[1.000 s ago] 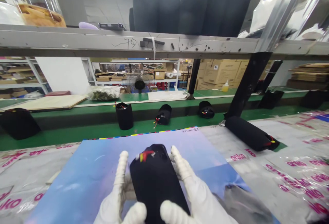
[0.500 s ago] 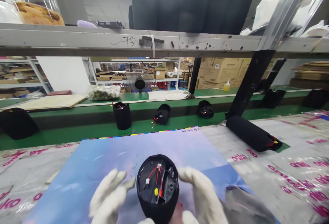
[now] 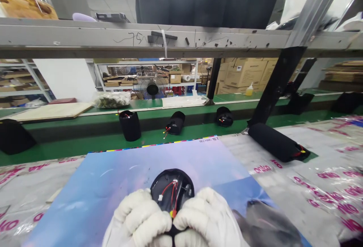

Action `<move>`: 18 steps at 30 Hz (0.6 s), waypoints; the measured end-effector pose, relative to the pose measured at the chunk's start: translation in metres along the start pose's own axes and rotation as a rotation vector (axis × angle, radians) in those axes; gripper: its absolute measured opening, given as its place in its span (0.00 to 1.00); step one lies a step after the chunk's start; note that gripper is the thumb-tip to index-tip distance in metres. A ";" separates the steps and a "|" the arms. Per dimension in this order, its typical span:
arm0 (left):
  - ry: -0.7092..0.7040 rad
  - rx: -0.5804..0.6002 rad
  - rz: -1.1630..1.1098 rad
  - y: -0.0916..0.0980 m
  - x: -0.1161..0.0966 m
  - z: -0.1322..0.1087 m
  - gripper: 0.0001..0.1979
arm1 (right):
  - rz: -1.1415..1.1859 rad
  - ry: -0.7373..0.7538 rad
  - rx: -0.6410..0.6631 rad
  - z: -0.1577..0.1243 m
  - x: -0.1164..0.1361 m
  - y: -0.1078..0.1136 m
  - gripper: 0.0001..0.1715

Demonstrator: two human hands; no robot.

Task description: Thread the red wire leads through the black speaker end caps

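A black cylindrical housing (image 3: 166,181) with a dark fabric side stands on the blue-and-pink printed sheet (image 3: 113,171), its end face tilted toward me. Red wires (image 3: 173,194) with small white, yellow and red connectors lie across that face. Both of my hands wear white gloves. My left hand (image 3: 138,218) is closed with curled fingers on the near left rim of the housing. On the near right rim, my right hand (image 3: 207,218) is curled the same way. Their fingertips almost meet at the front and hide the lower part of the housing.
Similar black cylinders (image 3: 129,125) sit along the green conveyor belt (image 3: 150,135). Another long black cylinder (image 3: 276,141) lies on the plastic-covered bench at right, with crumpled dark fabric (image 3: 266,224) nearer me. A grey shelf beam (image 3: 227,43) crosses above, joined to a slanting post (image 3: 279,84).
My hands were apart on either side of the housing with fingers spread. Now both have come together and closed on its near rim. The view has shifted slightly.
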State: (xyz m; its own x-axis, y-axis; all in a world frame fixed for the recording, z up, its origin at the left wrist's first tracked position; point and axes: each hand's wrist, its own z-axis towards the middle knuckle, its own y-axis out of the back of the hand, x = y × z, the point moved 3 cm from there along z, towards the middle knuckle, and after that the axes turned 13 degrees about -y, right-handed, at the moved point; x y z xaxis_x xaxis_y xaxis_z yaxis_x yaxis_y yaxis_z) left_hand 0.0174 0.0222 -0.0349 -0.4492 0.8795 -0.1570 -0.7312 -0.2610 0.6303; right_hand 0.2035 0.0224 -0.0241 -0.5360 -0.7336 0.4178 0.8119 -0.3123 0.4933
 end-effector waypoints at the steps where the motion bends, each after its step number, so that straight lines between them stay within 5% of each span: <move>1: -0.074 0.060 0.005 0.003 0.000 0.008 0.08 | 0.058 0.030 0.005 0.002 -0.001 0.001 0.10; 3: -0.200 0.141 0.003 0.011 -0.001 0.022 0.01 | 0.127 0.053 0.079 0.005 -0.005 0.001 0.11; 5: -0.291 0.203 -0.016 0.016 -0.002 0.032 0.07 | 0.137 0.009 0.197 0.007 -0.011 -0.001 0.11; 7: -0.234 0.182 -0.052 0.019 0.002 0.036 0.10 | 0.166 -0.067 0.245 0.006 -0.017 -0.003 0.13; 10: -0.066 0.081 -0.176 0.016 0.012 0.030 0.13 | 0.317 -0.258 0.295 0.001 -0.028 -0.013 0.25; 13: -0.028 -0.139 -0.252 0.012 0.016 0.014 0.21 | 0.395 -0.360 0.322 -0.003 -0.031 -0.017 0.32; 15: 0.057 -0.287 -0.165 0.011 0.013 0.000 0.22 | 0.286 -0.331 0.295 -0.003 -0.027 -0.014 0.26; 18: 0.197 -0.344 -0.010 0.006 0.001 -0.022 0.13 | 0.171 -0.188 0.159 0.002 -0.018 -0.007 0.12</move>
State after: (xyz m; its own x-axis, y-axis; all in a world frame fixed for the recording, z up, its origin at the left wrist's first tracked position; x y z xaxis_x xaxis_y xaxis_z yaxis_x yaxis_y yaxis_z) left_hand 0.0014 0.0128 -0.0475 -0.5066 0.7982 -0.3260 -0.8503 -0.4000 0.3420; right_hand 0.2075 0.0390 -0.0340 -0.4399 -0.6383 0.6318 0.8557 -0.0842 0.5107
